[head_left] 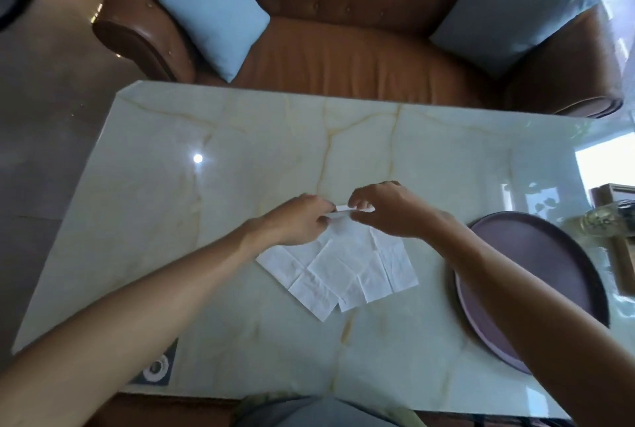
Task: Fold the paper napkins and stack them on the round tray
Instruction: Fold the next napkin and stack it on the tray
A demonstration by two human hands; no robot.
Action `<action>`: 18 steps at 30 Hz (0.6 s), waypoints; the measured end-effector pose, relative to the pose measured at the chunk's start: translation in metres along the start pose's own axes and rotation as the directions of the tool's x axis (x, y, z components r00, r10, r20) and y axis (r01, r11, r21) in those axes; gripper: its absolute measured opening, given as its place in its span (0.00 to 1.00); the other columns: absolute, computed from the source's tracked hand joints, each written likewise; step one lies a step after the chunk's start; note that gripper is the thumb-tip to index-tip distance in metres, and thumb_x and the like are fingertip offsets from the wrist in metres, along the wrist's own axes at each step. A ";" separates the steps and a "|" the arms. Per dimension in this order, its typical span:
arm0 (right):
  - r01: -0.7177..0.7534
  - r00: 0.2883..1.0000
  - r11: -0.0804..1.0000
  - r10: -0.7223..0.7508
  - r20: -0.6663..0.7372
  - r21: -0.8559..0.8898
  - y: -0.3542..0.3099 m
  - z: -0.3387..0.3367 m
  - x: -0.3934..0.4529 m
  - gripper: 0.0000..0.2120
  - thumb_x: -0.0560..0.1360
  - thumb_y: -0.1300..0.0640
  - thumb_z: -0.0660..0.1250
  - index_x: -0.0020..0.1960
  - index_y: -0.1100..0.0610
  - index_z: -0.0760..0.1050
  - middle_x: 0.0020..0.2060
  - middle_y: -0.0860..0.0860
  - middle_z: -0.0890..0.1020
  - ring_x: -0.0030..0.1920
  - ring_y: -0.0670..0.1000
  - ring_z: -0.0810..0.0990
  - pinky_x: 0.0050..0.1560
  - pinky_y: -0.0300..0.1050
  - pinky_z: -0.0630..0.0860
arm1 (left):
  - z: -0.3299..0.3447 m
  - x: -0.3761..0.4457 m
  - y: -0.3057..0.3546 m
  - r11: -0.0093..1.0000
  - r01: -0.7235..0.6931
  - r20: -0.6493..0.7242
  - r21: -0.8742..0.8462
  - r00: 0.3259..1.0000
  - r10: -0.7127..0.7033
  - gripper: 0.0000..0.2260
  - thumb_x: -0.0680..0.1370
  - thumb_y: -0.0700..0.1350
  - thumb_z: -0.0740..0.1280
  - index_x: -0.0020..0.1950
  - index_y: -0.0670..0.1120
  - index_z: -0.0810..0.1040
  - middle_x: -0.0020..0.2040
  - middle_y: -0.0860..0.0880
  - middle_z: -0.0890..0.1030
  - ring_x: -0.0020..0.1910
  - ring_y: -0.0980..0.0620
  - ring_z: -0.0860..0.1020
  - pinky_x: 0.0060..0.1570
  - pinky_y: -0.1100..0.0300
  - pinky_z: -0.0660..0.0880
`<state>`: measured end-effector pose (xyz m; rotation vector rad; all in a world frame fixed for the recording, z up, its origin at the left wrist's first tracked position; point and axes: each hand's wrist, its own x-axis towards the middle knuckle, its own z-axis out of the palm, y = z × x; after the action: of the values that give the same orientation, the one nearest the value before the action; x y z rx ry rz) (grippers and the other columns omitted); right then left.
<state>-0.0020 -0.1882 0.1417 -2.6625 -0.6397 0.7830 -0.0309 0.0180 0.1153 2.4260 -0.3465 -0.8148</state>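
Observation:
Several white paper napkins (338, 272) lie unfolded and overlapping on the pale marble table (240, 158), near its middle. My left hand (299, 218) and my right hand (391, 211) meet at the far edge of the pile. Both pinch the raised far edge of the top napkin (343, 217), which lifts off the pile there. A round dark purple tray (536, 275) sits on the table to the right of the napkins, with my right forearm crossing over its near left part. Nothing lies on the visible part of the tray.
A brown leather sofa (343, 59) with two light blue cushions (209, 10) stands beyond the table's far edge. A glass object (598, 220) stands at the right edge behind the tray. A small dark card with a white ring (158, 366) lies at the near left corner.

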 end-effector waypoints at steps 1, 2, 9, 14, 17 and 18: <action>0.019 1.000 0.999 -0.020 -0.013 -0.028 -0.005 -0.006 -0.001 0.11 0.80 0.49 0.65 0.58 0.51 0.81 0.54 0.48 0.86 0.56 0.52 0.82 0.51 0.41 0.66 | -0.010 -0.001 0.003 1.000 -0.011 -0.010 -0.010 1.000 0.011 0.07 0.81 0.42 0.61 0.49 0.46 0.78 0.44 0.49 0.80 0.47 0.45 0.80 0.43 0.52 0.75; 0.033 0.999 0.999 -0.034 -0.033 -0.027 -0.009 -0.012 -0.002 0.11 0.81 0.49 0.64 0.57 0.51 0.82 0.53 0.49 0.86 0.55 0.52 0.82 0.49 0.41 0.66 | -0.018 -0.003 0.004 0.999 -0.024 -0.037 -0.036 0.999 0.023 0.08 0.81 0.43 0.61 0.53 0.46 0.80 0.49 0.50 0.82 0.52 0.47 0.81 0.49 0.52 0.77; 0.099 0.986 0.994 -0.092 -0.137 0.043 -0.022 -0.034 -0.008 0.11 0.81 0.50 0.65 0.53 0.54 0.84 0.49 0.49 0.87 0.50 0.51 0.83 0.46 0.42 0.71 | -0.045 -0.019 0.012 0.984 -0.131 -0.247 -0.118 0.964 0.099 0.10 0.83 0.48 0.64 0.56 0.46 0.84 0.46 0.55 0.83 0.43 0.58 0.79 0.43 0.66 0.71; 0.093 0.980 0.993 -0.078 -0.185 0.072 -0.014 -0.038 -0.014 0.12 0.80 0.47 0.66 0.49 0.53 0.85 0.44 0.48 0.87 0.44 0.50 0.83 0.46 0.47 0.78 | -0.047 -0.025 0.014 0.970 -0.160 -0.253 -0.185 0.961 0.110 0.11 0.83 0.49 0.66 0.57 0.46 0.85 0.49 0.54 0.86 0.47 0.57 0.83 0.50 0.59 0.77; 0.053 0.978 0.980 -0.013 -0.208 0.191 0.007 -0.042 -0.024 0.08 0.78 0.55 0.69 0.46 0.56 0.86 0.39 0.50 0.87 0.40 0.49 0.84 0.43 0.42 0.76 | -0.048 -0.026 0.010 0.948 -0.150 -0.227 -0.281 0.970 0.086 0.09 0.82 0.48 0.67 0.55 0.47 0.86 0.47 0.52 0.87 0.48 0.52 0.84 0.49 0.56 0.78; 0.025 0.973 0.974 0.028 -0.228 0.226 0.016 -0.042 -0.027 0.06 0.78 0.57 0.70 0.46 0.56 0.86 0.39 0.51 0.87 0.41 0.48 0.84 0.42 0.38 0.74 | -0.049 -0.026 0.009 0.934 -0.154 -0.220 -0.322 0.972 0.084 0.09 0.82 0.47 0.67 0.55 0.46 0.86 0.48 0.52 0.88 0.48 0.50 0.85 0.49 0.56 0.79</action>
<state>0.0068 -0.2211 0.1814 -2.4916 -0.4581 0.5026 -0.0218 0.0417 0.1655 2.1188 -0.2491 -0.5172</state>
